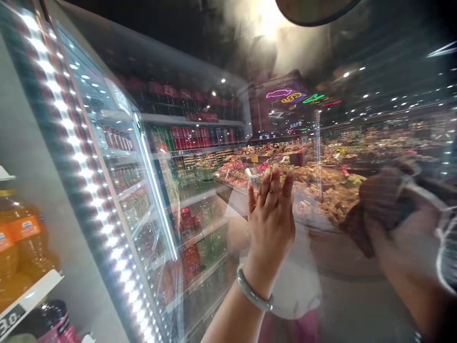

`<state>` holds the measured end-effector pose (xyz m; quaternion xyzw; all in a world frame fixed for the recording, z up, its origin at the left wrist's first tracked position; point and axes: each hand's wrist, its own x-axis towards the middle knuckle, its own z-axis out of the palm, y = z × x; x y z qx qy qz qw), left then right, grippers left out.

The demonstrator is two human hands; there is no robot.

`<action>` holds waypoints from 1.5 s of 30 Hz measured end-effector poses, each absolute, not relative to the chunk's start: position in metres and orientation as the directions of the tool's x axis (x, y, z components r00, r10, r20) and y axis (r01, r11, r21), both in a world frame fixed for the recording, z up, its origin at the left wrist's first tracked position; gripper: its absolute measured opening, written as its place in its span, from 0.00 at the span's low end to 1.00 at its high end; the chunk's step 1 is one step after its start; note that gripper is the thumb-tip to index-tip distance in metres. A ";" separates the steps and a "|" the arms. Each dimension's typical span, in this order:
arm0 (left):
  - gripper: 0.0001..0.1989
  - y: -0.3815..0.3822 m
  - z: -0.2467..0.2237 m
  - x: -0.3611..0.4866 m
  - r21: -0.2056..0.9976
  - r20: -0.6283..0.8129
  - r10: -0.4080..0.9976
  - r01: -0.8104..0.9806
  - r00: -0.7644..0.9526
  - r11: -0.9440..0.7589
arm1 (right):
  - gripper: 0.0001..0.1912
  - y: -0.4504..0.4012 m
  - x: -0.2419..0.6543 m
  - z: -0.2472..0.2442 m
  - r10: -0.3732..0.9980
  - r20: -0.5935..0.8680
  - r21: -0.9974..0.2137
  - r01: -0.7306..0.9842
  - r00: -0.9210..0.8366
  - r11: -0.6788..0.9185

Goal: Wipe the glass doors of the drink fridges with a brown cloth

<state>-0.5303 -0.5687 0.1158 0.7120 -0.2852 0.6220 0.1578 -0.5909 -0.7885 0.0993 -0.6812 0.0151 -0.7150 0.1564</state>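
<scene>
My left hand, with a pale bracelet at the wrist, lies flat against a glass door, its fingers stretched upward. At the right, my right hand is smeared by motion and wrapped around a dark brown cloth. The cloth is beside the glass; whether it touches cannot be made out. Reflections of a lit shop and of a person in pale clothing overlay the pane. Shelves with cans and red boxes show through it.
Along the left runs a bright strip of lights. Bottles of orange drink stand on a shelf at the far left, above a price tag. A dark bottle sits lower down. A lit drinks cabinet stands behind the strip.
</scene>
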 end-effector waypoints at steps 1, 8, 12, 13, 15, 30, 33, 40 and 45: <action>0.31 -0.567 0.116 -0.530 -0.130 0.977 -0.206 -0.603 0.058 -0.787 | 0.25 -0.789 -0.587 0.109 -0.319 0.946 -0.301 0.189 -0.067 -0.935; 0.32 -0.552 0.114 -0.526 -0.087 0.983 -0.165 -0.608 0.074 -0.789 | 0.27 -0.708 -0.567 0.119 0.140 0.990 0.134 0.254 0.008 -0.958; 0.33 -0.533 0.109 -0.520 -0.081 0.978 -0.180 -0.603 0.106 -0.794 | 0.39 -0.708 -0.573 0.054 0.145 0.987 0.127 0.219 0.069 -0.967; 0.33 -0.531 0.108 -0.518 -0.097 0.977 -0.191 -0.604 0.093 -0.791 | 0.41 -0.714 -0.574 0.048 0.099 0.995 0.094 0.195 0.016 -0.976; 0.34 -0.529 0.106 -0.515 -0.121 0.978 -0.196 -0.594 0.063 -0.795 | 0.42 -0.722 -0.572 0.059 -0.017 0.996 0.000 0.181 -0.092 -0.984; 0.30 -0.512 0.087 -0.509 -0.167 0.968 -0.247 -0.610 0.049 -0.775 | 0.41 -0.698 -0.572 0.052 -0.126 0.992 -0.127 0.188 0.015 -0.974; 0.30 -0.511 0.089 -0.512 -0.145 0.971 -0.234 -0.640 0.056 -0.754 | 0.39 -0.677 -0.569 0.094 -0.248 0.969 -0.242 0.169 -0.015 -0.956; 0.31 -0.480 0.094 -0.510 -0.078 0.971 -0.209 -0.677 0.114 -0.732 | 0.35 -0.646 -0.553 0.053 0.130 0.986 0.105 0.225 0.100 -0.969; 0.33 -0.461 0.085 -0.498 -0.095 0.973 -0.209 -0.656 0.097 -0.748 | 0.43 -0.690 -0.556 0.025 -0.025 0.999 -0.022 0.129 -0.024 -0.991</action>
